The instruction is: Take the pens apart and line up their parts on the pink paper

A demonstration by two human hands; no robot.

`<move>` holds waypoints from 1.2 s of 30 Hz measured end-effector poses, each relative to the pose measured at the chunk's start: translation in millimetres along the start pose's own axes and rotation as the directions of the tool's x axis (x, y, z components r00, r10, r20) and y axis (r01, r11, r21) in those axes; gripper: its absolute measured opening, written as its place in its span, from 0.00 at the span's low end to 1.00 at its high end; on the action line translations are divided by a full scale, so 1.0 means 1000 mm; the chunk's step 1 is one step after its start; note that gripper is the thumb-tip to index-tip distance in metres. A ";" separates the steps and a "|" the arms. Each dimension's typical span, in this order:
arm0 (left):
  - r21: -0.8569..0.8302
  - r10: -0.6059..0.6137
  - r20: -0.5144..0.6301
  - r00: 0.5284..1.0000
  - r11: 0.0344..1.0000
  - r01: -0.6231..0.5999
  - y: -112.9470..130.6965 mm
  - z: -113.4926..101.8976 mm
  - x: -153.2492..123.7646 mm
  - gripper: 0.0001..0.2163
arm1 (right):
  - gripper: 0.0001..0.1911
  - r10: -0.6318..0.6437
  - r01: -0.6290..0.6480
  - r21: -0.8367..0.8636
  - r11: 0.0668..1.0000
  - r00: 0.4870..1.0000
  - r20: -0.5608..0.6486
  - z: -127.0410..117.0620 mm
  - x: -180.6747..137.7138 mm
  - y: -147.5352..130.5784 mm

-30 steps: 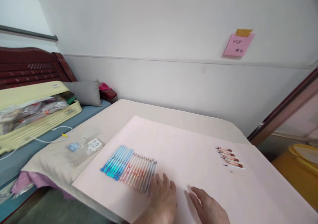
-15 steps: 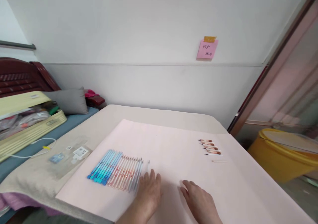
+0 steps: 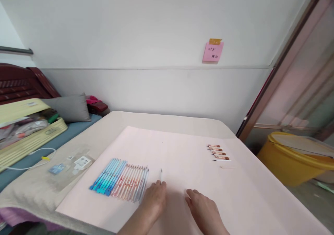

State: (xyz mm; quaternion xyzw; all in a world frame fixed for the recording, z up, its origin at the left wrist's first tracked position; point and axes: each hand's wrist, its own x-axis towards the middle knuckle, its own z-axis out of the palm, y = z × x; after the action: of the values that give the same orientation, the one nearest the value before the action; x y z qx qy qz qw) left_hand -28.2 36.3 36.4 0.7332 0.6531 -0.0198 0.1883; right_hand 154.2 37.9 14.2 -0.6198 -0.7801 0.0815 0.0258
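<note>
My left hand [image 3: 154, 197] is closed over a slim pale pen [image 3: 161, 176], whose dark tip points away from me; the lower part of the pen is hidden under the fingers. To the left of this hand lies a tight row of pens. Those at its left end are blue pens [image 3: 109, 176], followed by pens with red and orange prints [image 3: 129, 183] and grey-blue ones [image 3: 143, 184]. My right hand [image 3: 203, 207] hovers low or rests over the pink sheet, fingers loosely bent and apart, with nothing visible in them.
On the right of the pink sheet [image 3: 180, 151] lie several short brown-printed pieces [image 3: 219, 153], a thin white stick [image 3: 221, 160] and a pale pink one [image 3: 227, 167]. Clear packaging [image 3: 70, 169] lies at left on the table cover. A yellow bin [image 3: 284, 169] stands right.
My left hand has curled its fingers in over the single pen beside the row. My right hand stays nearly in place. The whole view has shifted slightly.
</note>
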 end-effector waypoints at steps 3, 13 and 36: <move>-0.004 0.057 -0.044 0.997 0.998 -0.057 0.007 -0.002 -0.003 0.13 | 0.12 -0.012 0.012 -0.016 1.000 1.000 0.007 -0.001 -0.002 -0.002; 0.053 -0.022 -0.084 0.996 0.998 0.027 -0.009 -0.019 -0.005 0.14 | 0.13 -0.103 0.103 -0.028 0.994 0.995 0.009 -0.001 -0.006 -0.020; 0.060 0.063 -0.026 0.998 0.996 -0.061 -0.012 -0.012 -0.008 0.12 | 0.24 -0.337 0.341 0.058 0.938 0.939 -0.065 0.040 -0.002 -0.058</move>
State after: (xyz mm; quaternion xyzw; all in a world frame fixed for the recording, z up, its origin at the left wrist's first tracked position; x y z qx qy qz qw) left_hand -43.3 33.2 46.7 0.7585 0.6317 -0.0231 0.1581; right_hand 92.7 19.3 -16.1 -0.4770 -0.8709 0.0858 0.0816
